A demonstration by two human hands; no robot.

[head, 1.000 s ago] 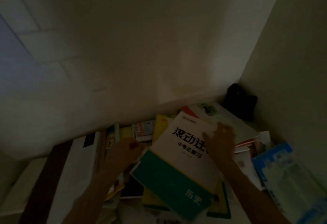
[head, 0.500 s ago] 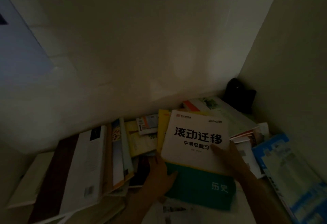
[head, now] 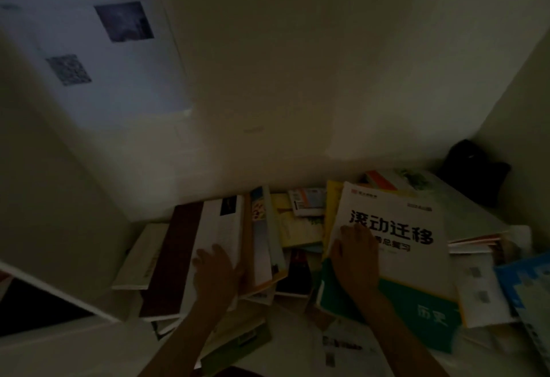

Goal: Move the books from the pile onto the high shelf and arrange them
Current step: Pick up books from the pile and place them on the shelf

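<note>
The white-and-green workbook (head: 395, 245) lies flat on top of the jumbled books in the shelf's right corner, near a dark bag (head: 473, 171). The right hand (head: 355, 260) rests on its left cover with fingers spread, pressing rather than gripping. The left hand (head: 215, 269) lies on a white-covered book (head: 217, 233) in the leaning row beside it; whether it grips is unclear in the dim light. The workbook looks like a thin, glossy softcover: light, floppy, likely to slide. Best taken along the spine edge, thumb on top, fingers beneath.
</note>
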